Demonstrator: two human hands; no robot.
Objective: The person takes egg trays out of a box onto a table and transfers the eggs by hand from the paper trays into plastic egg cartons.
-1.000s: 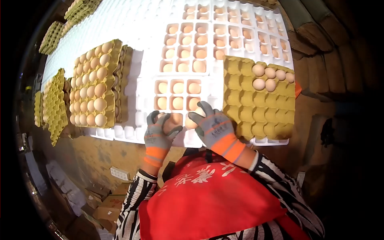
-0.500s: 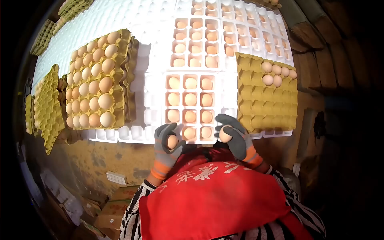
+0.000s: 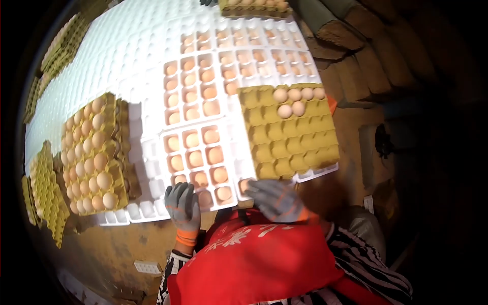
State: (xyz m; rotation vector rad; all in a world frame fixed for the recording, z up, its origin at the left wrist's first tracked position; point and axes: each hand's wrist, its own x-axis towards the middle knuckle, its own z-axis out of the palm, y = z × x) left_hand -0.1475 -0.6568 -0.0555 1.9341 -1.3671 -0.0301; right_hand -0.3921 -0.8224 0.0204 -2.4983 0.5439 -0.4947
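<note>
A white foam tray [image 3: 199, 123] with eggs in its square cells lies at the table's front. My left hand [image 3: 183, 206], in a grey and orange glove, bends its fingers over this tray's front-left cell. Whatever is under those fingers is hidden. My right hand [image 3: 277, 201], gloved alike, has its fingertips on an egg [image 3: 244, 185] at the front cell of the neighbouring tray. Just beyond the right hand, a yellow pulp egg tray [image 3: 292, 137] carries several eggs [image 3: 284, 111] at its far side.
Stacked pulp trays full of eggs [image 3: 91, 157] stand on the left, with a tilted pulp tray [image 3: 51, 188] beside them. More foam trays [image 3: 117, 56] spread across the back. Another pulp tray [image 3: 254, 9] and a dark gloved hand [image 3: 208, 2] show at the top edge.
Both hands have moved from the front edge onto the foam trays, each having held an egg. The view has swung right. A pulp tray and another gloved hand now appear at the top.
</note>
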